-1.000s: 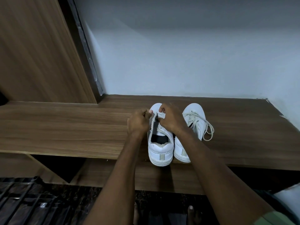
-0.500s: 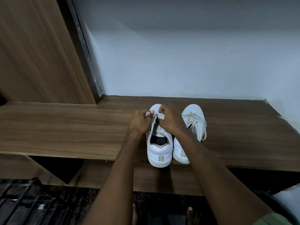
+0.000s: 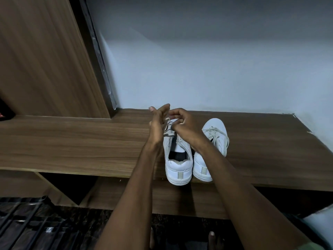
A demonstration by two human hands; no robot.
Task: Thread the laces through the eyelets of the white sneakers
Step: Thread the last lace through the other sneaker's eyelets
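White lace (image 3: 166, 126) has risen above the toe of the left sneaker (image 3: 177, 156) on the table (image 3: 72, 141), the left hand (image 3: 158, 123) now straightened beside it and the right hand (image 3: 182, 123) pinching it, likely drawing slack through an eyelet.

The left hand (image 3: 158, 123) has uncurled and lifted, fingers now straight, with the lace (image 3: 167, 123) drawn up from the sneaker (image 3: 177, 159).
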